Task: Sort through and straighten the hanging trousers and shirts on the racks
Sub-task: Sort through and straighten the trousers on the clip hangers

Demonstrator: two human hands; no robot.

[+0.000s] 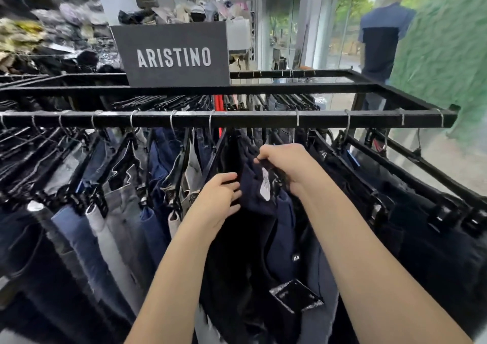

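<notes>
On the left of the black square-section metal rack (237,119), clip-hung jeans (110,212) crowd together in coarse denim: washed grey, pale blue and dark indigo, their waistbands pinched by glossy black clips. Thin wire hooks loop over the front bar, one of three parallel bars crossing the view. Behind them stands one flat charcoal sign (174,56) with raised white letters, ARISTINO.

Toward the middle, the left hand (218,198) has its fingers bent, their tips curled onto the near edge of the navy trousers (253,198), which hang from the front bar between black pairs. The cloth looks smooth and matte, and carries one white label (264,185) inside the waist. The right hand (284,162), just above, pinches the top of the same waistband between thumb and curled fingers. Below hangs one shiny black card tag (295,295).

Farther right come more black trousers (421,225), then one mannequin (379,40) in a navy shirt and a crinkled green garment (442,54).
</notes>
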